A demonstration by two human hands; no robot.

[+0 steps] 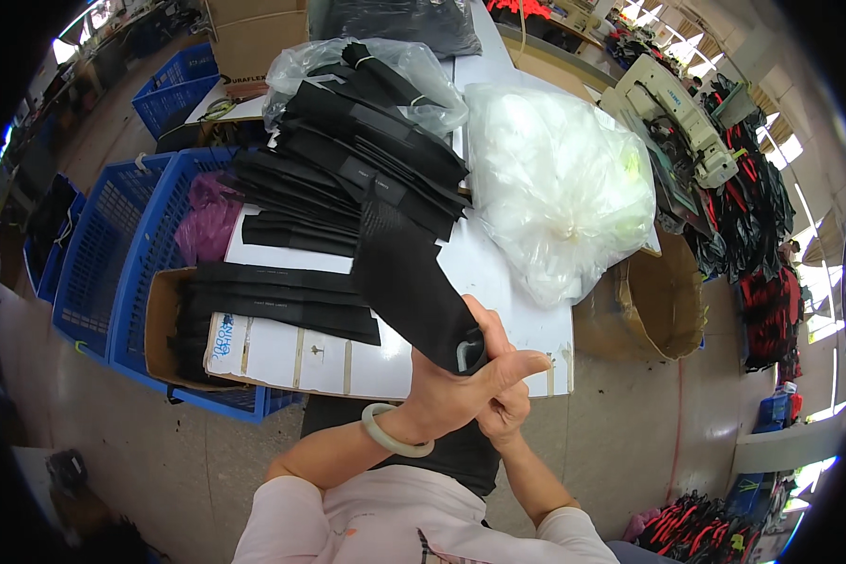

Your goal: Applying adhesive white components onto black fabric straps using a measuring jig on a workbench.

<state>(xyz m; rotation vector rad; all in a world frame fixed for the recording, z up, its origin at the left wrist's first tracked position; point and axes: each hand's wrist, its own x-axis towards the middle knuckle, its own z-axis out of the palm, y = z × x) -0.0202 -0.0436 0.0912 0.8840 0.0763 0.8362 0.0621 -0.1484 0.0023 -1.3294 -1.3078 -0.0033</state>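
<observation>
A wide black fabric strip rises from my hands over the table, its far end lying against a pile of similar strips. Its near end is folded and shows a small pale grey curved piece. My left hand, with a pale bangle at the wrist, is closed on this near end, thumb pointing right. Close behind it, my right hand has curled fingers at the same end; part of it is hidden by the left. The stacked black strips fan out beyond, and more strips lie near the left edge.
A stuffed clear plastic bag stands on the white table, right of the pile. Blue crates and a cardboard box flank the left side. A large open carton and a sewing machine are at right.
</observation>
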